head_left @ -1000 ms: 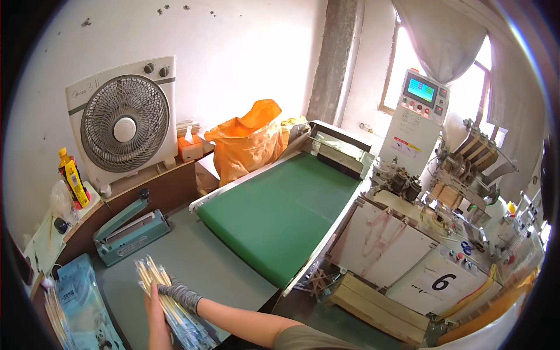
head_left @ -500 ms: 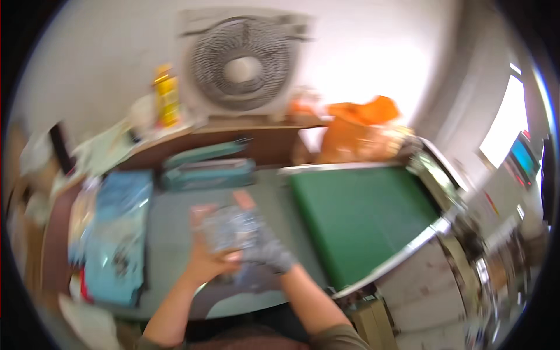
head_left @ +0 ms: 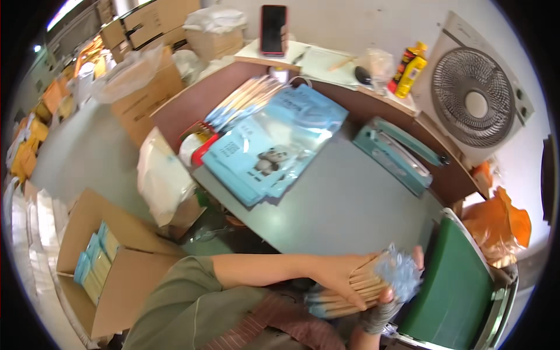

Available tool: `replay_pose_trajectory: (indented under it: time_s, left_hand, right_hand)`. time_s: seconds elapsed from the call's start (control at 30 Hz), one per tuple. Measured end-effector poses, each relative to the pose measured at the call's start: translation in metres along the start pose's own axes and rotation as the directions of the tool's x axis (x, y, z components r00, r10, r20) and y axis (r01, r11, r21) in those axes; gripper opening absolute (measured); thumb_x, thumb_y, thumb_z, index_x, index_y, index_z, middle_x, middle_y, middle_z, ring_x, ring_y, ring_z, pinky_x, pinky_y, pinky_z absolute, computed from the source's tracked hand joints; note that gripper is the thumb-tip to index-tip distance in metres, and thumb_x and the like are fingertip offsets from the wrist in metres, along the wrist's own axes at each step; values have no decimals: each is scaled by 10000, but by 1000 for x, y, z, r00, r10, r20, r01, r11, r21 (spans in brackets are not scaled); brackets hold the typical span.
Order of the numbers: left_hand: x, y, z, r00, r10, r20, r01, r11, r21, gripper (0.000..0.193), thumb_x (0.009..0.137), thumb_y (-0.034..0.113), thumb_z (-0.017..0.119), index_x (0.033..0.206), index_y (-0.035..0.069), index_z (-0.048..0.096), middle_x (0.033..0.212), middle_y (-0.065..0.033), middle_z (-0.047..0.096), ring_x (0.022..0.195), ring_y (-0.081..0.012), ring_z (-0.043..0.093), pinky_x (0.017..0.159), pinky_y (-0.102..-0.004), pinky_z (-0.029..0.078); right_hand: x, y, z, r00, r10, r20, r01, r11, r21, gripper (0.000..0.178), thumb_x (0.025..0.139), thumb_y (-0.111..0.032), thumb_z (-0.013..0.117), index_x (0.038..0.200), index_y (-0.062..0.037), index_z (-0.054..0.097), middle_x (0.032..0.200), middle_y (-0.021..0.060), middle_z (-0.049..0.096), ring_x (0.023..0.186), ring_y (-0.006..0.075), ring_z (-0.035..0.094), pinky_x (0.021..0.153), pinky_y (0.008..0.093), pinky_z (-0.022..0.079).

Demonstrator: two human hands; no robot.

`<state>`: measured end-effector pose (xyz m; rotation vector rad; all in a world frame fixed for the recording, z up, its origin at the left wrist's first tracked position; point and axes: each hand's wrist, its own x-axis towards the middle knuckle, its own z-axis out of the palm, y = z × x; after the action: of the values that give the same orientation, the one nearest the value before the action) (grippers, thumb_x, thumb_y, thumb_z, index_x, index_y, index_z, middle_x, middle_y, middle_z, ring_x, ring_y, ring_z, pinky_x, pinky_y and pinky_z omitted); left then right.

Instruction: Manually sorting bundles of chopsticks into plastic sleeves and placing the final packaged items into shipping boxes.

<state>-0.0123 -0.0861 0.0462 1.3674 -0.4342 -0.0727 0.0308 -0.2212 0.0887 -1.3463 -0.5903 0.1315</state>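
A bundle of wrapped wooden chopsticks (head_left: 366,280), pale wood with light blue ends, lies between my two hands above the table's front edge. My left hand (head_left: 335,274) is closed around its left part, fingers over the sticks. My right hand (head_left: 382,309), in a grey covering, grips the other end, where crinkled clear-blue film (head_left: 399,271) bunches up; its thumb and a fingertip show at the sides. Flat light blue printed bags (head_left: 251,154), one with a panda picture, are stacked on the table. More wrapped chopsticks (head_left: 248,99) lie behind them.
A teal sealer (head_left: 394,154) stands at the table's back right. To the right is a green conveyor belt (head_left: 449,280) with an orange bag (head_left: 499,227) beyond it. At lower left, an open carton (head_left: 131,291) holds blue-topped packs. A phone (head_left: 273,32) and yellow bottle (head_left: 411,76) stand on the ledge.
The view has swung left, so bags, carton and phone now show more fully. Both hands still hold the bundle, now seen at lower right with its sticks clearer.
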Motion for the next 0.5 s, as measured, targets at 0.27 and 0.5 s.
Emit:
replay_pose_trajectory:
  time_s: [0.27, 0.5]
  left_hand:
    - [-69, -12, -32, 837, -523, -160, 547, 808, 221, 499, 814, 468, 579, 1038, 22, 595, 857, -108, 614, 840, -179, 582, 769, -307, 460]
    - [-180, 25, -219, 665, 247, -705, 695, 143, 705, 261, 767, 262, 653, 780, 36, 521, 738, -91, 533, 717, -251, 537, 614, -378, 416]
  right_hand:
    - [14, 101, -2, 625, 481, 614, -731, 637, 245, 335, 619, -240, 685, 780, 33, 576, 721, 163, 583, 706, 265, 584, 680, 350, 497]
    - [15, 106, 23, 630, 504, 590, -754, 578, 311, 271, 641, -212, 654, 696, 29, 543, 700, 166, 571, 633, 275, 570, 597, 370, 489]
